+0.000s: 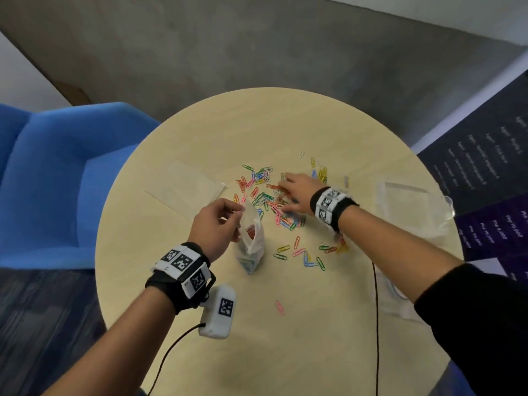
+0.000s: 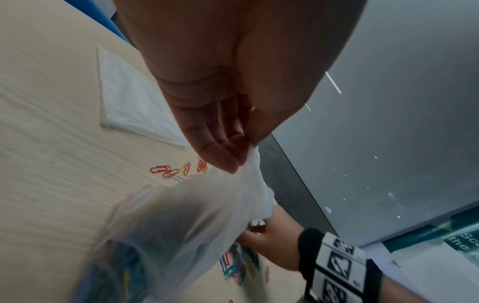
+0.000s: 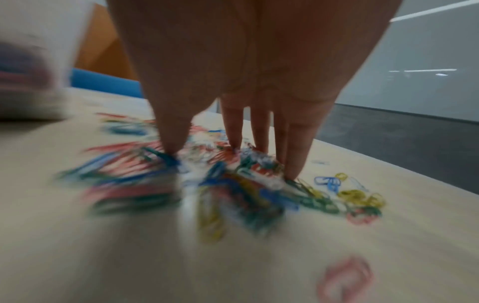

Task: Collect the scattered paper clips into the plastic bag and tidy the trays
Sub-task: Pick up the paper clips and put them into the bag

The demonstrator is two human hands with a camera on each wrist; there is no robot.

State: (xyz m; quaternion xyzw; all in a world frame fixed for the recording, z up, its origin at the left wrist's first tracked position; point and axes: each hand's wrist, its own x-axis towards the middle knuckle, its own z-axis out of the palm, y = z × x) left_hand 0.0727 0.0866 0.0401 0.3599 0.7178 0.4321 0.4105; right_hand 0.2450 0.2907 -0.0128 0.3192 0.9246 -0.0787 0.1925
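Observation:
Colourful paper clips (image 1: 268,195) lie scattered in the middle of a round beige table (image 1: 285,352). A clear plastic bag (image 1: 251,247) with some clips inside stands on the table; my left hand (image 1: 240,214) pinches its rim and holds it up. In the left wrist view my left hand (image 2: 246,155) grips the bag (image 2: 181,225) between thumb and fingers. My right hand (image 1: 288,192) lies spread on the clip pile, with straight fingers and thumb pressing down on the clips (image 3: 246,190). The right hand (image 3: 228,151) holds nothing that I can see.
A flat clear tray (image 1: 185,187) lies at the left. A second tray (image 1: 414,207) sits at the right edge and a third (image 1: 400,298) under my right forearm. Stray clips (image 1: 305,252) and a pink one (image 1: 280,307) lie nearer me. A blue chair (image 1: 57,167) stands left.

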